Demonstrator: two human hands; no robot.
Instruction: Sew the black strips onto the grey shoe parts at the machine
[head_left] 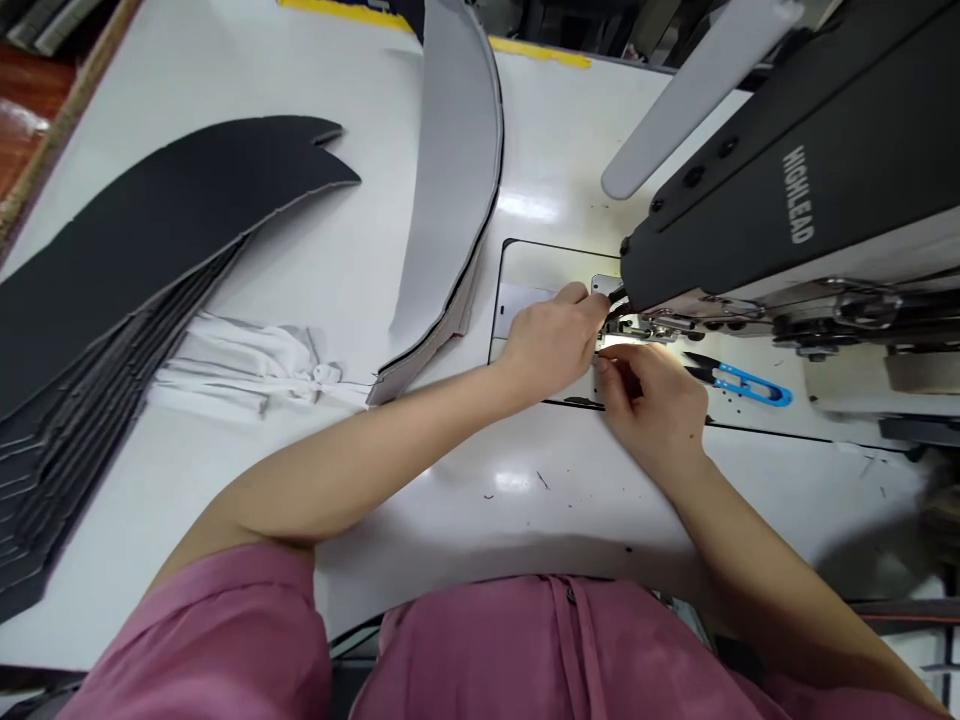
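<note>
My left hand (553,338) is at the needle area of the black sewing machine (795,190), fingers curled and pinched close to the presser foot (626,325). My right hand (652,405) sits just below it on the machine bed, fingertips pinched together at the lit spot under the needle. What either pinch holds is too small to make out, perhaps thread. Both hands nearly touch each other.
Blue thread snips (742,383) lie on the bed right of my hands. A curved stack of grey pieces (450,200) lies to the left of the machine. A large stack of black pieces (112,290) covers the table's left, with white strips (247,365) beside it.
</note>
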